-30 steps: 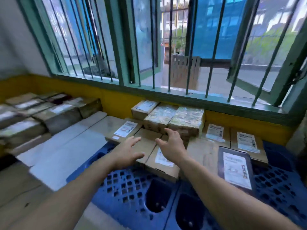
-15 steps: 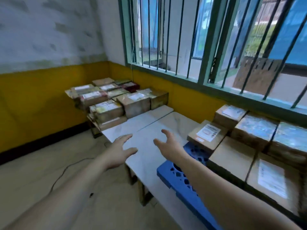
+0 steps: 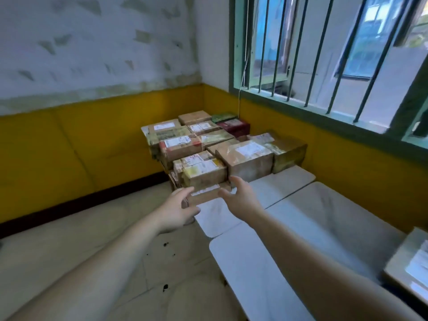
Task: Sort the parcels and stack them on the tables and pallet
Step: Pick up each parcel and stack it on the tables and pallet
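**View swung left from half a second ago: both hands now reach the corner stack**

Left hand [image 3: 176, 212] and right hand [image 3: 240, 200] are empty, with fingers spread either side of a flat parcel [image 3: 206, 193]. It lies lowest at the front of the parcel stack [image 3: 208, 147]; contact cannot be judged. A taped box [image 3: 203, 172] sits on top of it, so lift that first or slide the parcel out level. The cardboard looks stiff and probably light, though the tape may be slick; grip the short ends. Open tabletop [image 3: 301, 205] lies to the right, and the stack's left edge overhangs the floor [image 3: 69, 239].
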